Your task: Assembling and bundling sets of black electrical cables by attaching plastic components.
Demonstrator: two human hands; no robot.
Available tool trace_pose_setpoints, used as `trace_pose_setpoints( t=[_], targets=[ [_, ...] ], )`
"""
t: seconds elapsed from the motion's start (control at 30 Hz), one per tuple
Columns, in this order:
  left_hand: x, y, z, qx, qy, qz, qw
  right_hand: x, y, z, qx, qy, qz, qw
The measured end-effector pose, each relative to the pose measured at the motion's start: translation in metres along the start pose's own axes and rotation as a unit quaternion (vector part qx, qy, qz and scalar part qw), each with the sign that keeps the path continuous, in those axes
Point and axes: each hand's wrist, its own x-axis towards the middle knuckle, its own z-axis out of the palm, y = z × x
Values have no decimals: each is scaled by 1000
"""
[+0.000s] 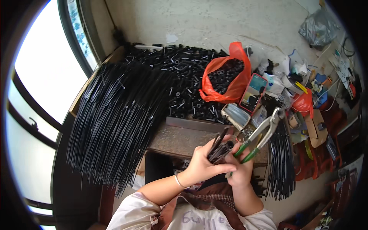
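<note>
A broad sheaf of long, thin black rods (115,119) droops left of the person's hands. Silver metal pliers with green handles (260,129) sit in the right hand (241,172), its fingers curled round the spread handles; their long axis slants up and rightward, head pointing away from the left hand (201,164). That nearer hand's fingers grasp a small bunch of short black pieces (220,152), just left of the handles.

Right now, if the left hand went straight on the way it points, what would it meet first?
The left hand would probably meet the right hand first, which holds the green-handled pliers. Both hands look very close, but depth is unclear, so they may be touching.
</note>
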Motion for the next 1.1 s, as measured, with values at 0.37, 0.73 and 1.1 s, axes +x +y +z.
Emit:
trace_pose_setpoints(
  t=[0.37,0.73,1.1],
  targets=[
    [-21,12,-15,25,11,26,999,-10,11,17,-34,-83,-81,993],
    [-13,22,-26,-104,-118,-5,987,3,18,16,-125,-123,-159,972],
    [-6,22,-59,12,-25,14,1000,-28,-15,-28,-345,-310,284,839]
  ],
)
